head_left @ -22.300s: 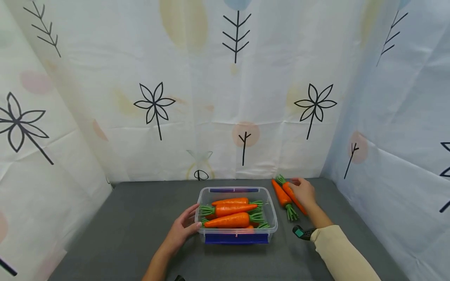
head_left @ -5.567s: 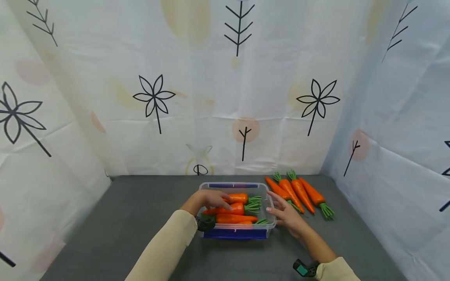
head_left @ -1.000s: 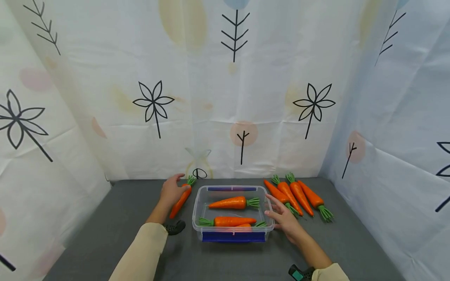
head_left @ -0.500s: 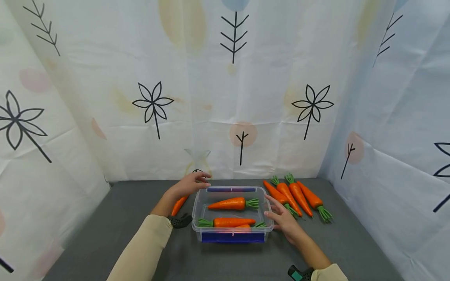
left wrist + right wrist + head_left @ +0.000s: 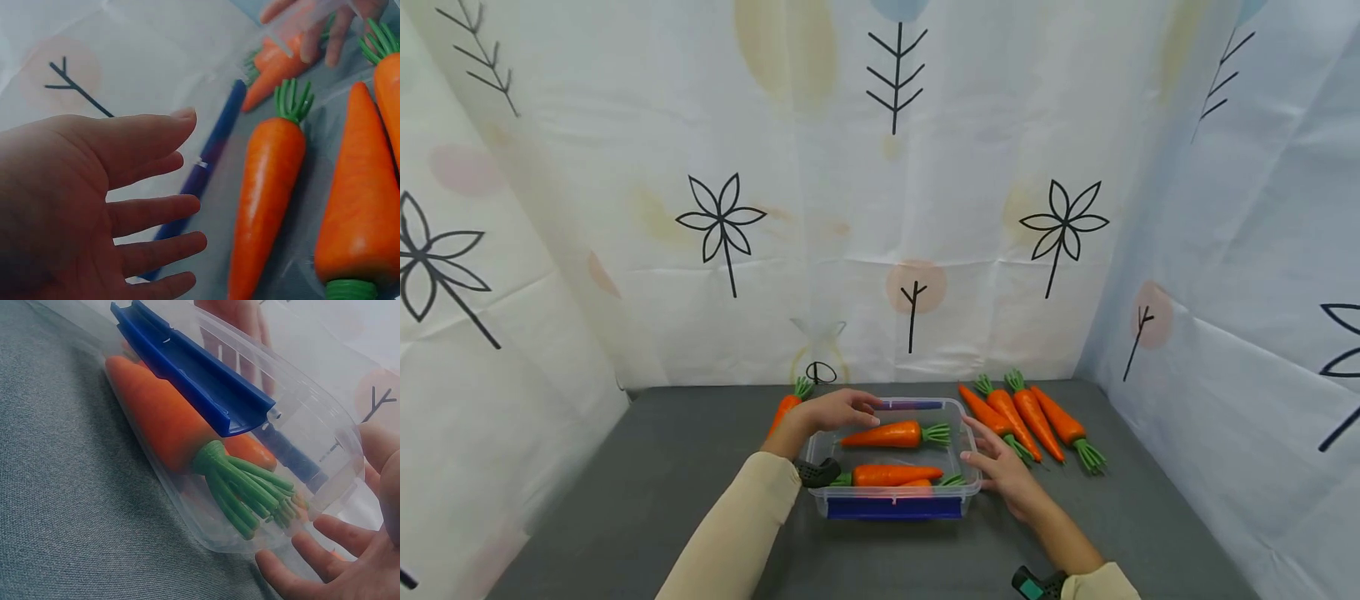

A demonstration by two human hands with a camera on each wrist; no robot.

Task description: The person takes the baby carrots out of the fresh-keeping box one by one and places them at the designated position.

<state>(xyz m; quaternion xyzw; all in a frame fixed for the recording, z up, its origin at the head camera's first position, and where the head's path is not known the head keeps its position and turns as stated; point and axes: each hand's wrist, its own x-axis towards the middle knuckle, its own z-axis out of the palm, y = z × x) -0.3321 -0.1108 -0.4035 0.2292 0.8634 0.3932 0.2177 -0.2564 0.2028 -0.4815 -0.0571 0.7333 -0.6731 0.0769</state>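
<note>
My left hand (image 5: 842, 410) reaches over the back left of a clear plastic box (image 5: 895, 492) with blue latches. Its fingers are extended and hold nothing in the left wrist view. Closest to them is an orange carrot (image 5: 269, 194) with a green top, lying in the back of the box. More carrots (image 5: 895, 475) lie along the box's front. My right hand (image 5: 1003, 475) rests at the box's right wall, fingers spread and fingertips (image 5: 325, 525) right at the plastic. One carrot (image 5: 785, 410) lies on the table left of the box, partly hidden by my left hand and wrist.
Several carrots (image 5: 1037, 417) lie side by side on the grey table (image 5: 647, 492), right of the box and beyond my right hand. A white patterned cloth (image 5: 820, 275) walls in the table at the back and both sides.
Earlier the box held more carrots and only two lay at its right. Since then, my left hand laid a carrot on the left, released it and moved right over the box. My right hand stays.
</note>
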